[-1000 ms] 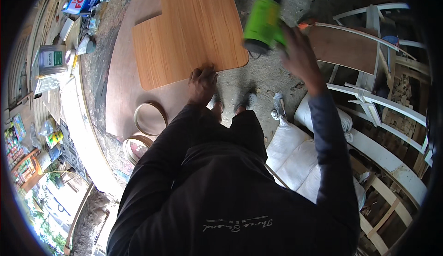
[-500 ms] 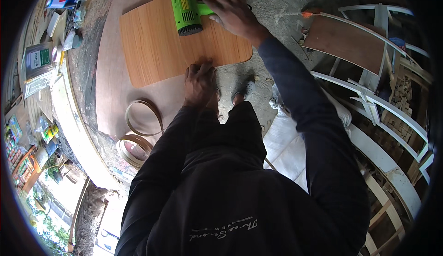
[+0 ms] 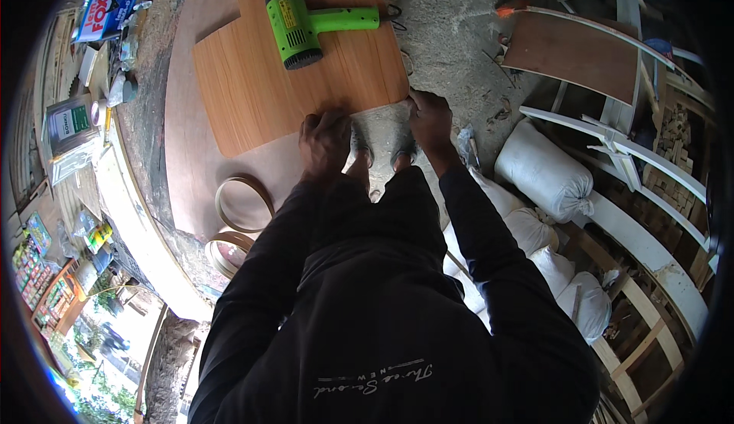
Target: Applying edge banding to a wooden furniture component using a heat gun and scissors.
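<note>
My left hand (image 3: 323, 141) has its fingers curled on the near edge of the orange wood-grain board (image 3: 252, 87). My right hand (image 3: 431, 124) has closed fingers at that board's near right corner. A green and black heat gun (image 3: 294, 30) lies on top of the board, its handle pointing right. The board rests on a larger, paler plywood sheet (image 3: 191, 149). Two groups of coiled thin strips (image 3: 228, 217) lie on the sheet, left of my left forearm.
Cans and bottles (image 3: 69, 129) crowd the left side beside a long pale plank (image 3: 153, 240). Concrete floor (image 3: 451, 34) shows beyond the board, around my feet. White sacks (image 3: 543, 172) lie at my right, near white wooden frames (image 3: 634, 149) and a brown panel (image 3: 569, 61).
My right hand has put the heat gun down on the board, let go of it and come down to the board's near right corner. My left hand has stayed at the edge.
</note>
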